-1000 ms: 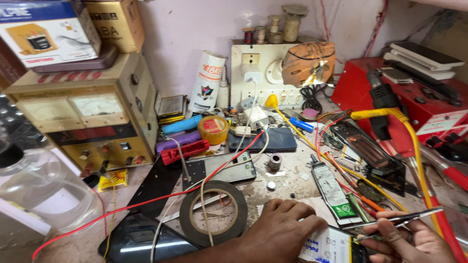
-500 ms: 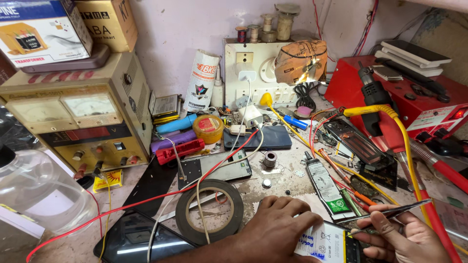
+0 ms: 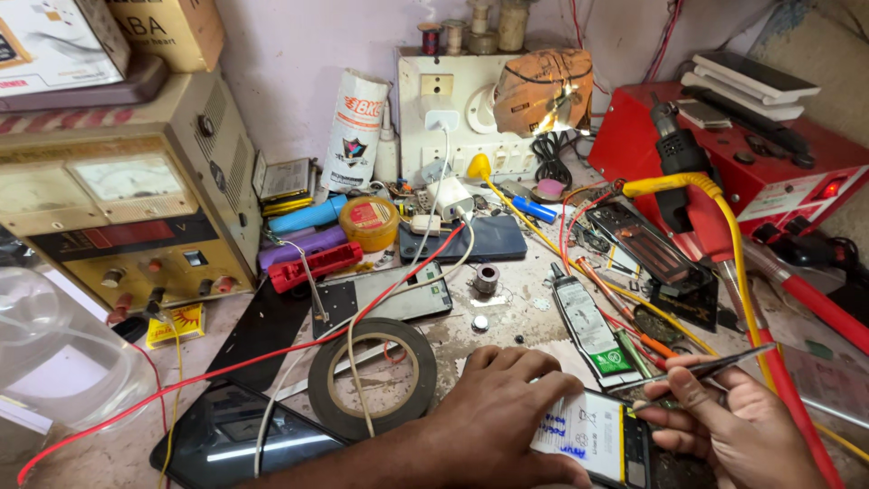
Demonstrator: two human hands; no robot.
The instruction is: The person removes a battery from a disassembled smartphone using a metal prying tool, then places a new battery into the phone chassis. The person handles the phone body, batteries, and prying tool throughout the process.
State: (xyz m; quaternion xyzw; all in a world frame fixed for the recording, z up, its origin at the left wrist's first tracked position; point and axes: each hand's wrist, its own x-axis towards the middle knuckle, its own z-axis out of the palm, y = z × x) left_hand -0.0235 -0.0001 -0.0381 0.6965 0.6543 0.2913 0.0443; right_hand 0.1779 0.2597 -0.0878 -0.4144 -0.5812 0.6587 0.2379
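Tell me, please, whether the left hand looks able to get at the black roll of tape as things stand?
Probably yes. The left hand lies on the open phone, right beside the black roll of tape. Only a red wire and a white wire cross the roll.

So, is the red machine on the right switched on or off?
On: the red machine shows a glowing red light on its front panel.

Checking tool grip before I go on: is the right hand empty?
No, the right hand pinches slim tweezers, their tip pointing at the opened phone under the left hand.
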